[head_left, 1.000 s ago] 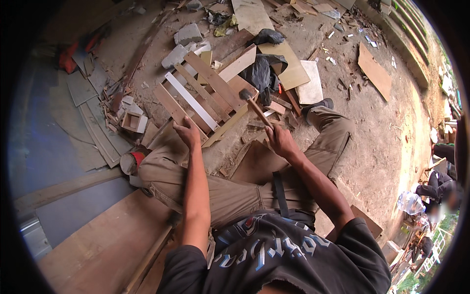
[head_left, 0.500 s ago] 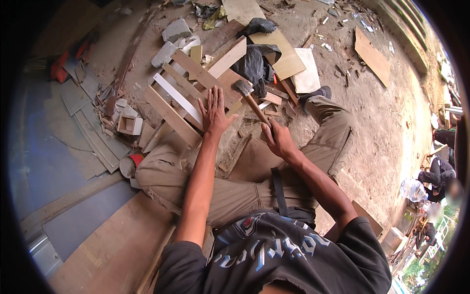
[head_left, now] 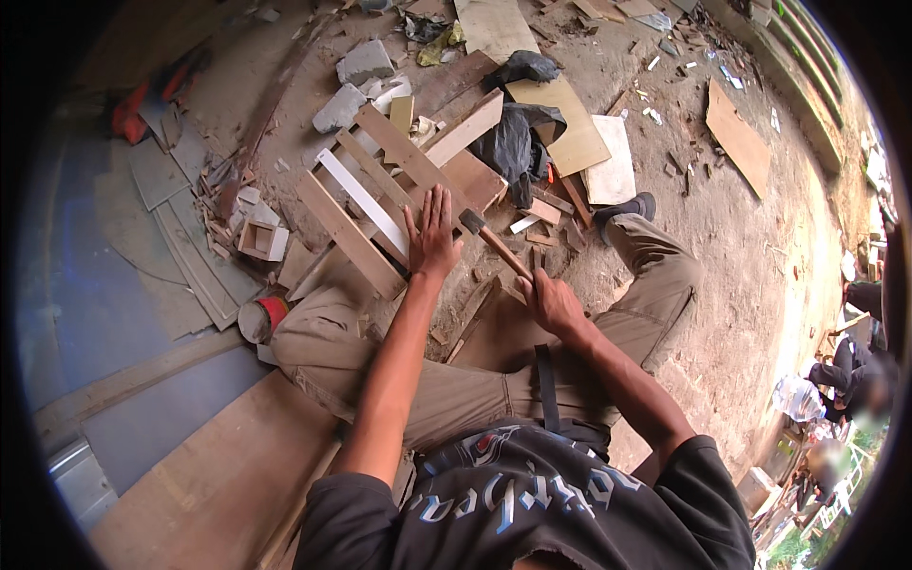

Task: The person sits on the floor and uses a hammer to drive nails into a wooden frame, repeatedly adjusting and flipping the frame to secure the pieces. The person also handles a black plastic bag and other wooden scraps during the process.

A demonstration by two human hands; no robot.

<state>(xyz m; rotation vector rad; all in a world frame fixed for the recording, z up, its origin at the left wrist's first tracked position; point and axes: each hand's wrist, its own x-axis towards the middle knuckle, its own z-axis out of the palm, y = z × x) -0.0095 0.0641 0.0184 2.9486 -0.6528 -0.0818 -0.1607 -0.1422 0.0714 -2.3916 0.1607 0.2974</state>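
Note:
My left hand [head_left: 434,241] lies flat, fingers stretched out, on the near right end of a slatted wooden frame [head_left: 353,236]. The frame has several pale brown boards and one white slat [head_left: 363,200]. In my right hand [head_left: 555,304] is a hammer [head_left: 502,252], gripped by its wooden handle. Its dark head is just right of my left fingers, at the end of one of the boards; whether it touches the wood I cannot tell. A wider board [head_left: 465,129] rises at the frame's far right side.
Beyond the frame lie grey concrete blocks [head_left: 365,62], a black plastic bag [head_left: 518,142] and flat panels [head_left: 560,119]. A small open wooden box [head_left: 263,240] and a red-banded can [head_left: 261,319] are at left. Wood scraps litter the ground. People sit at far right.
The hammer head has come down and left, closer to my left hand and the board end. My left hand stays on the frame. The whole view has shifted slightly.

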